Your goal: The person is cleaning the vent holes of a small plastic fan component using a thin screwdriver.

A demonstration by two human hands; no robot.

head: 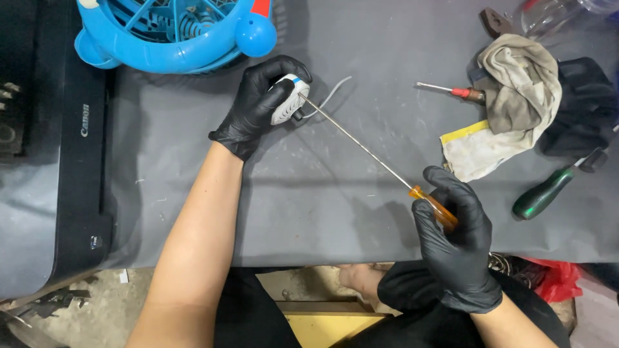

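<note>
The right hand (454, 238), black-gloved, wraps its fingers around the orange handle of a long screwdriver (387, 171), whose thin shaft runs up-left to a small white and blue plastic part (288, 98). The left hand (261, 103) curls over that part, pinning it on the grey surface (335, 212) just below a blue fan (174, 32). With so long a shaft, the tip could likely slip off and jab the gloved fingers; a thin white cable (332, 93) trails beside it

hands (261, 103) drive screwdriver (387, 169) into housing (288, 98)
</note>
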